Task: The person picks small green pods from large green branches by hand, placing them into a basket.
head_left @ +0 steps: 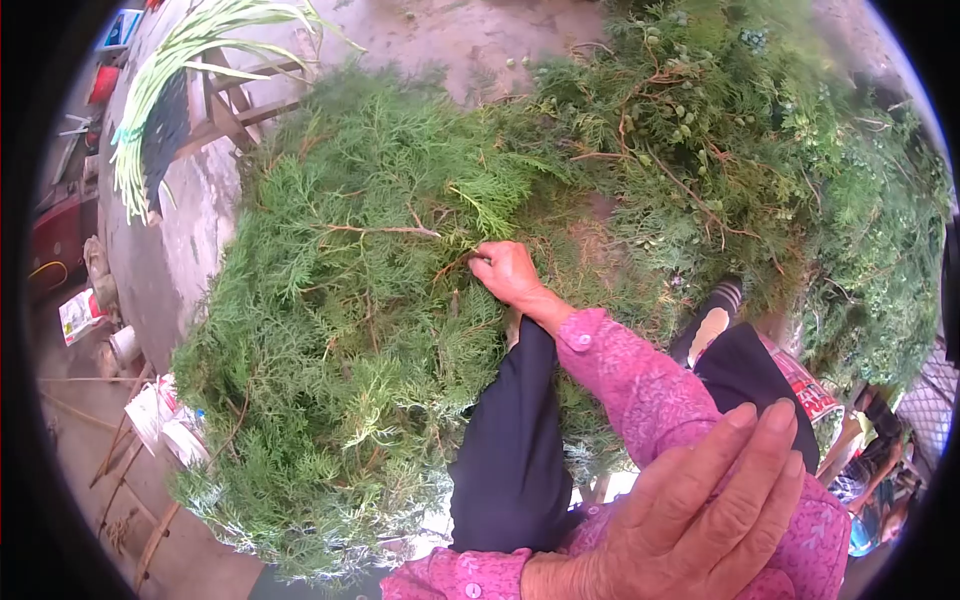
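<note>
My right hand (505, 275) reaches into a heap of green evergreen cuttings (330, 290) with scaly, feathery leaves. Its fingers are pinched round a thin brown twig at the heap's right side. Close to the camera, my left hand (690, 510) is raised with the back showing; its fingers are stretched out, its thumb is hidden and I see nothing in it. A bare cut branch (385, 231) lies on the heap just left of my right hand. Bright green leaf tips (485, 205) stick up above that hand.
A second evergreen pile (700, 150), with small round cones, spreads at the right. Long green beans (220, 45) hang over a wooden stool (230, 120) at upper left. My dark trouser leg (515, 440) is between the cuttings. White and red packets (80, 315) lie left on the floor.
</note>
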The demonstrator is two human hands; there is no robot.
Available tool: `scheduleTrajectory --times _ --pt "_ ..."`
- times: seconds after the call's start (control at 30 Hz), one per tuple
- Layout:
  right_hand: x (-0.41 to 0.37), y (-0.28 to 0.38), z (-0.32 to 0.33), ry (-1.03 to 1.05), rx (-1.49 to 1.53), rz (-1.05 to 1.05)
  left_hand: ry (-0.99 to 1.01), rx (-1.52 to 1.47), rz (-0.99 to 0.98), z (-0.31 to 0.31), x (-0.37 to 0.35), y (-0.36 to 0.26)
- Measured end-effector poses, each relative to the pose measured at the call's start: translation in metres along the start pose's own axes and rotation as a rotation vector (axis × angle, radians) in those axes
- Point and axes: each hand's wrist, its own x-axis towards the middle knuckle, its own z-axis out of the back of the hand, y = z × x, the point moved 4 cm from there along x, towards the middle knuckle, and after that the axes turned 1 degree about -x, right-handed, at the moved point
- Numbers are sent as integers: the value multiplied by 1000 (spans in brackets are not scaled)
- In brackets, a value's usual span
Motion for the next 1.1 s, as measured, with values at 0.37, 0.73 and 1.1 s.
scheduleTrajectory --times 0.37,0.73,1.1 --pt "2 -10 -24 37 -439 51 -394 -71 2 -15 -10 3" --pt "3 -33 -26 70 -349 56 8 -57 10 12 1 9" --pt "-11 -49 -3 -72 -103 3 -328 -84 -28 -8 -11 9"
